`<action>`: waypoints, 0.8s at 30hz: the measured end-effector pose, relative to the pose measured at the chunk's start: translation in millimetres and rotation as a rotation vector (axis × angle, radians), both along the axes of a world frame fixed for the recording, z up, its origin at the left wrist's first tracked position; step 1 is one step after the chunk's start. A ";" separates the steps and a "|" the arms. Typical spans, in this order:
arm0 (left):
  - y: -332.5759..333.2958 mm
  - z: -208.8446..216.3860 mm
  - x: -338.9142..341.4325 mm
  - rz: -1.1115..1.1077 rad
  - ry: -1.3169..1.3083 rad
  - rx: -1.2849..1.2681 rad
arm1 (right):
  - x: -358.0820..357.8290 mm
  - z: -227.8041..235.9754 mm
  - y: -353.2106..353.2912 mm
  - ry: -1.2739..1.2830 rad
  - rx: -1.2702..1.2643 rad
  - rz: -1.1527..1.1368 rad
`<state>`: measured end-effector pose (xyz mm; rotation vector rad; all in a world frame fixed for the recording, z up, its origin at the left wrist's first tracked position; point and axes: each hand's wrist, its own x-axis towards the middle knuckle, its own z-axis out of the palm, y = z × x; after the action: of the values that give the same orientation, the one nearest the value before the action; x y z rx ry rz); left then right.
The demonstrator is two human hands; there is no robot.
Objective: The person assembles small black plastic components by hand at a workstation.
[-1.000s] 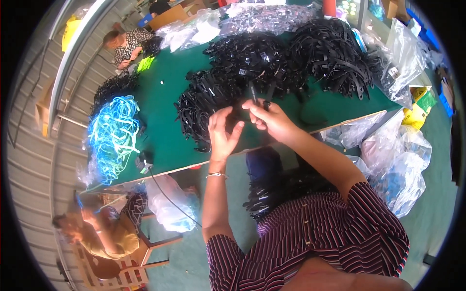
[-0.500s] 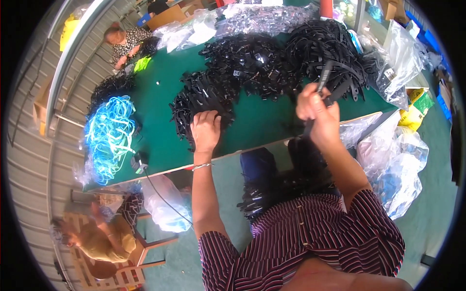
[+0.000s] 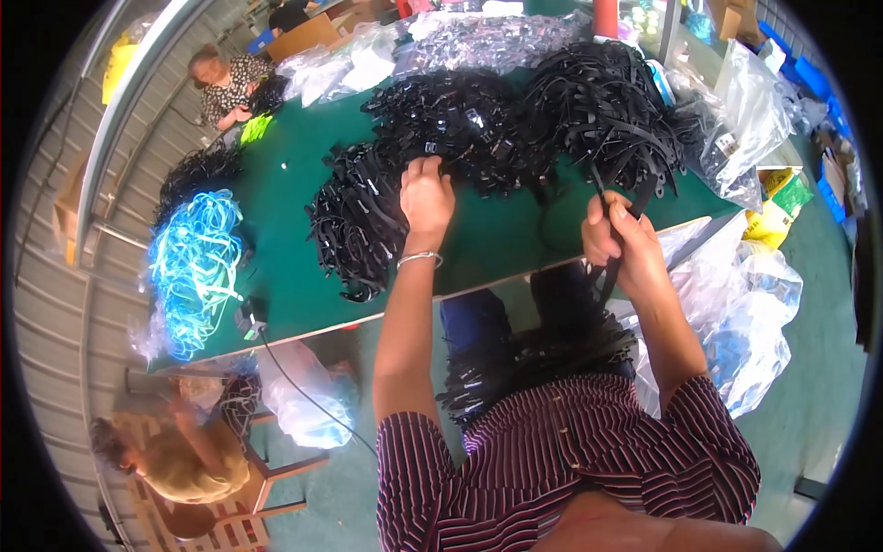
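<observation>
My left hand (image 3: 426, 195) reaches across the green table (image 3: 285, 184) and rests with curled fingers on a heap of small black plastic parts (image 3: 441, 120); whether it grips one is hidden. My right hand (image 3: 618, 237) is closed around a black strap (image 3: 607, 276) near the table's front edge. The strap runs up toward a big pile of black straps (image 3: 602, 101) and hangs down toward a bundle of black straps on my lap (image 3: 543, 354). Another black heap (image 3: 354, 225) lies just left of my left hand.
Light blue cords (image 3: 193, 262) lie at the table's left end by a black heap (image 3: 198, 170). Clear plastic bags (image 3: 736, 304) sit on the floor at right, others (image 3: 736, 101) on the table's right end. One person sits at lower left (image 3: 179, 451), another at the far left corner (image 3: 225, 83).
My left hand has moved farther out and to the right onto the black parts heap. My right hand has swung right and drawn a strap down from the big pile.
</observation>
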<state>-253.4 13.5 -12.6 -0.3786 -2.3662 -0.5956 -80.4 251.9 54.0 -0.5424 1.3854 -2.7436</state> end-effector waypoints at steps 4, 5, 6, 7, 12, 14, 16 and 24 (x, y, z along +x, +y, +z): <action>18.9 0.1 -18.4 0.081 -0.029 -0.237 | 1.6 -5.9 4.9 -0.079 0.018 -0.007; 22.7 -1.1 -20.7 0.083 -0.070 -0.287 | 3.7 -6.6 5.5 -0.110 0.032 -0.031; 24.4 -2.0 -22.8 0.088 -0.112 -0.338 | 4.7 -5.9 4.7 -0.105 0.035 -0.032; 23.8 -3.3 -24.0 0.090 -0.108 -0.335 | 5.2 -4.9 3.1 -0.130 0.043 -0.029; 22.4 -6.6 -8.3 0.035 -0.070 -0.217 | 6.3 -8.0 4.2 -0.139 0.092 -0.017; 18.6 -6.0 1.2 0.025 -0.061 -0.171 | 6.2 -8.8 2.7 -0.140 0.104 -0.002; 13.1 -4.9 10.5 -0.027 -0.233 0.117 | 7.6 -8.4 -1.3 -0.140 0.120 0.018; 21.0 22.8 105.1 -0.686 -0.746 1.282 | 9.5 -15.3 -19.4 -0.140 0.328 -0.071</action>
<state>-148.3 34.5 10.3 -0.3647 -1.8134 -2.6915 -70.9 232.5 38.7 -0.2837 1.7960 -2.4677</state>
